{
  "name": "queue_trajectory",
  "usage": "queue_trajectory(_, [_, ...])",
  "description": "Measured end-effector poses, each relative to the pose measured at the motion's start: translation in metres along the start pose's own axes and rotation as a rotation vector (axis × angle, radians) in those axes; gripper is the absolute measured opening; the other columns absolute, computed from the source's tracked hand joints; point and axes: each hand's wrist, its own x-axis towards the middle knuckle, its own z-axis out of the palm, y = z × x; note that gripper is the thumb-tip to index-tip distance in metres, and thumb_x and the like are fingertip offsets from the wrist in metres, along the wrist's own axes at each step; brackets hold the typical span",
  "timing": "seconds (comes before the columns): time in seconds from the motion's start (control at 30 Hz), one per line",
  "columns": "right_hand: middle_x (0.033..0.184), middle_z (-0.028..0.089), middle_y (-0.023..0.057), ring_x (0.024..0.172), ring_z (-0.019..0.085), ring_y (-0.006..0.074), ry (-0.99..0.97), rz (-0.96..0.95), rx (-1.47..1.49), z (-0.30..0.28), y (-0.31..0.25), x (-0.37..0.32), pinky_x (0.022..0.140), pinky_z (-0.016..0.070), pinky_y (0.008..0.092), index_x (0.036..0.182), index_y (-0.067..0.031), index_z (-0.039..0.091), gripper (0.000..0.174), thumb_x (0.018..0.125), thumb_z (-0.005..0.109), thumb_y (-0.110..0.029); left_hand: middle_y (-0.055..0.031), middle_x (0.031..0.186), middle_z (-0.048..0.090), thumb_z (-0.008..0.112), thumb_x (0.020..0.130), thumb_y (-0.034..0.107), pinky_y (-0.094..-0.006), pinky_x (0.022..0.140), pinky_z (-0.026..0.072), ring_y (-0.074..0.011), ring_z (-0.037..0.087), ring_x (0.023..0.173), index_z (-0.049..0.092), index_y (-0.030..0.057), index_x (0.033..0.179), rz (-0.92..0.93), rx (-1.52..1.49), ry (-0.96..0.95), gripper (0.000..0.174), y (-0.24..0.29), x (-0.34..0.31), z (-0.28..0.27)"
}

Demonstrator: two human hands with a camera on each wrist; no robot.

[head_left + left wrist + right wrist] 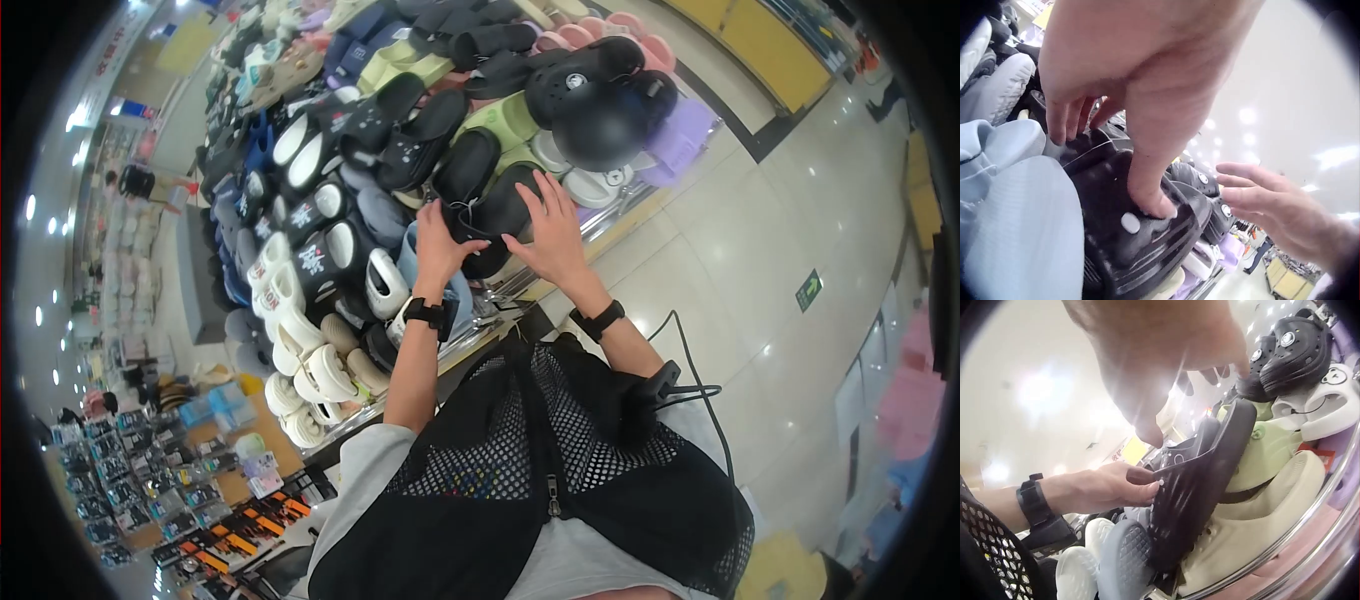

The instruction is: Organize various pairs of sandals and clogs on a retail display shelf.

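Observation:
A pair of black clogs [500,205] sits at the front edge of a heap of footwear. My left hand [440,250] holds the pair from its left side. In the left wrist view, the left thumb presses on top of a black clog [1110,219] by a pale round dot, while the fingers reach over its far side. My right hand [553,235] is at the right side of the pair, fingers spread and nothing in its grasp. From the right wrist, the right hand [1166,362] hovers above the upright black sole [1225,450], and the left hand [1113,487] pinches the clog's edge.
White clogs [280,280] and other dark clogs lie left of the pair. A light blue clog [1029,225] is close beside it. Larger black clogs [600,110] and purple slippers [680,140] stand at the right. A metal rail [1304,519] edges the display; tiled floor [700,280] lies beyond.

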Motion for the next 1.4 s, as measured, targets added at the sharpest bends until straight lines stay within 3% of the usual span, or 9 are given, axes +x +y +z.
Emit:
queue_trajectory(0.1, [0.156, 0.042, 0.0250, 0.143, 0.041, 0.0451, -0.023, 0.145, 0.106, -0.005, 0.021, -0.007, 0.117, 0.0390, 0.0500, 0.151, -0.0045, 0.043, 0.089, 0.077, 0.087, -0.029, -0.0199, 0.136, 0.055, 0.102, 0.058, 0.029, -0.0417, 0.107, 0.0492, -0.0345, 0.058, 0.127, 0.045, -0.0075, 0.147, -0.103, -0.012, -0.016, 0.112, 0.003, 0.002, -0.006])
queue_trajectory(0.2, [0.154, 0.043, 0.0253, 0.141, 0.044, 0.0455, -0.077, 0.230, 0.231, -0.005, 0.037, -0.006, 0.117, 0.0394, 0.0495, 0.153, -0.0026, 0.040, 0.089, 0.081, 0.086, -0.029, -0.0187, 0.140, 0.054, 0.100, 0.060, 0.026, -0.0434, 0.107, 0.0489, -0.0379, 0.056, 0.130, 0.044, -0.0061, 0.148, -0.083, -0.048, -0.119, 0.109, -0.001, 0.002, -0.017])
queue_trajectory(0.63, [0.145, 0.053, 0.0223, 0.130, 0.056, 0.0407, -0.321, 0.190, 0.337, -0.014, 0.075, 0.037, 0.107, 0.0483, 0.0444, 0.149, -0.0033, 0.044, 0.076, 0.086, 0.080, -0.026, -0.0121, 0.127, 0.061, 0.098, 0.055, 0.018, -0.0446, 0.094, 0.0526, -0.0357, 0.061, 0.119, 0.059, 0.0048, 0.134, -0.237, 0.171, -0.042, 0.090, 0.037, 0.016, 0.009])
queue_trajectory(0.87, [0.114, 0.072, 0.0144, 0.101, 0.072, 0.0279, -0.634, 0.100, 0.460, -0.065, 0.108, 0.090, 0.090, 0.0569, 0.0385, 0.139, -0.0047, 0.056, 0.055, 0.090, 0.077, -0.020, -0.0097, 0.114, 0.064, 0.099, 0.043, 0.012, -0.0444, 0.090, 0.0517, -0.0348, 0.062, 0.112, 0.064, 0.0082, 0.117, -0.284, 0.178, -0.021, 0.082, 0.030, 0.032, 0.026])
queue_trajectory(0.97, [0.107, 0.073, 0.0125, 0.098, 0.072, 0.0263, -0.585, 0.077, 0.470, -0.108, 0.125, 0.123, 0.089, 0.0568, 0.0363, 0.127, -0.0031, 0.065, 0.041, 0.090, 0.077, -0.014, -0.0114, 0.116, 0.065, 0.099, 0.039, 0.009, -0.0440, 0.090, 0.0520, -0.0366, 0.063, 0.110, 0.063, 0.0064, 0.118, -0.278, 0.087, -0.068, 0.086, 0.023, 0.037, 0.017])
queue_trajectory(1.07, [0.100, 0.073, 0.0111, 0.095, 0.071, 0.0291, -0.470, 0.164, 0.440, -0.143, 0.145, 0.158, 0.086, 0.0568, 0.0381, 0.127, -0.0058, 0.065, 0.045, 0.086, 0.080, -0.015, -0.0128, 0.116, 0.064, 0.098, 0.037, 0.005, -0.0434, 0.094, 0.0521, -0.0381, 0.062, 0.110, 0.061, 0.0033, 0.119, -0.324, -0.029, -0.106, 0.090, 0.022, 0.041, 0.011])
queue_trajectory(1.17, [0.108, 0.072, 0.0098, 0.104, 0.068, 0.0298, -0.323, 0.065, 0.181, -0.150, 0.173, 0.184, 0.092, 0.0548, 0.0397, 0.128, -0.0078, 0.065, 0.051, 0.080, 0.084, -0.012, -0.0134, 0.119, 0.062, 0.096, 0.036, 0.001, -0.0444, 0.093, 0.0513, -0.0391, 0.060, 0.113, 0.057, 0.0033, 0.121, -0.323, 0.041, -0.154, 0.094, 0.032, 0.050, 0.007])
queue_trajectory(1.33, [0.127, 0.065, 0.0113, 0.118, 0.061, 0.0347, -0.407, -0.032, -0.057, -0.121, 0.194, 0.201, 0.103, 0.0472, 0.0456, 0.133, -0.0111, 0.060, 0.067, 0.072, 0.088, -0.014, -0.0136, 0.118, 0.060, 0.097, 0.034, 0.002, -0.0454, 0.093, 0.0498, -0.0396, 0.058, 0.112, 0.054, 0.0035, 0.121, -0.390, 0.082, -0.203, 0.097, 0.036, 0.056, 0.003])
queue_trajectory(1.4, [0.124, 0.066, 0.0119, 0.116, 0.061, 0.0351, -0.434, 0.112, 0.025, -0.107, 0.200, 0.202, 0.099, 0.0479, 0.0453, 0.137, -0.0115, 0.053, 0.075, 0.071, 0.089, -0.015, -0.0139, 0.118, 0.060, 0.097, 0.034, 0.002, -0.0459, 0.093, 0.0496, -0.0401, 0.058, 0.111, 0.054, 0.0034, 0.121, -0.395, 0.075, -0.187, 0.097, 0.039, 0.057, -0.005])
